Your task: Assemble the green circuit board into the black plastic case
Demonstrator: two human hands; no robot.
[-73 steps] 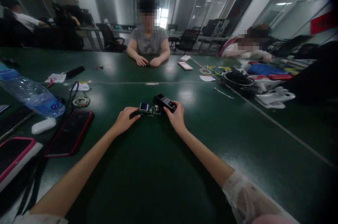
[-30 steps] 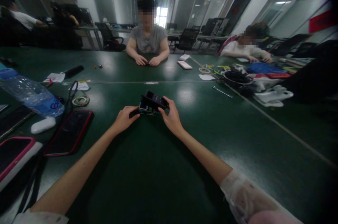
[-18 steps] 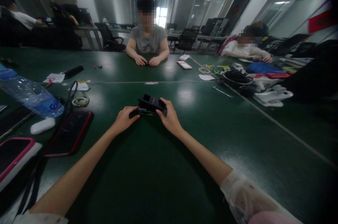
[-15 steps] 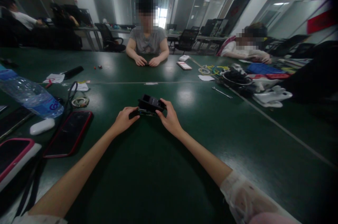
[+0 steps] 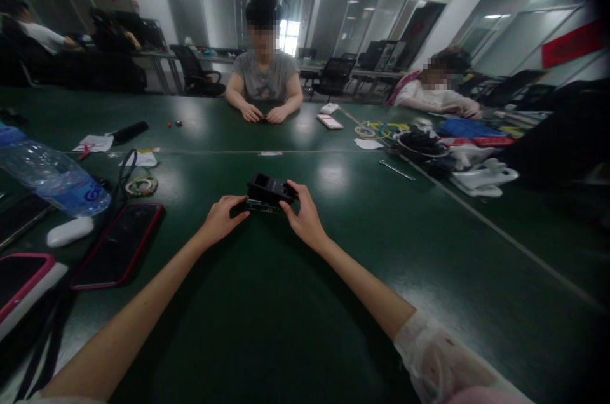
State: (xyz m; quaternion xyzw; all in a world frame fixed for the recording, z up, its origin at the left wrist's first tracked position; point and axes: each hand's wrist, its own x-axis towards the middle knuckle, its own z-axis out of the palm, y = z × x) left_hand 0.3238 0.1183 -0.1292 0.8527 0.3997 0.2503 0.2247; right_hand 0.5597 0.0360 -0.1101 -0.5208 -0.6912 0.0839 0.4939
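Note:
Between my two hands, over the green table (image 5: 286,277), is a small black plastic housing (image 5: 271,187) with a rectangular window and a row of small holes. Under it shows the edge of a green circuit board (image 5: 261,206). My left hand (image 5: 222,220) pinches the board's left end between thumb and fingers. On the other side, my right hand (image 5: 305,213) grips the housing's right end, thumb in front and fingers behind. The housing lies tilted over the board, its left side raised a little. Whether the board rests on the table I cannot tell.
At left are a water bottle (image 5: 57,175), a red-cased phone (image 5: 121,245), a white earbud case (image 5: 70,232) and a bracelet (image 5: 142,185). Rightward lie a wrench (image 5: 397,169), cables (image 5: 376,129) and white gloves (image 5: 483,176). A person (image 5: 264,74) sits opposite; another (image 5: 436,89) sits at right.
The view has shifted slightly. Both hands keep their hold, and the black housing sits at nearly the same tilt over the circuit board.

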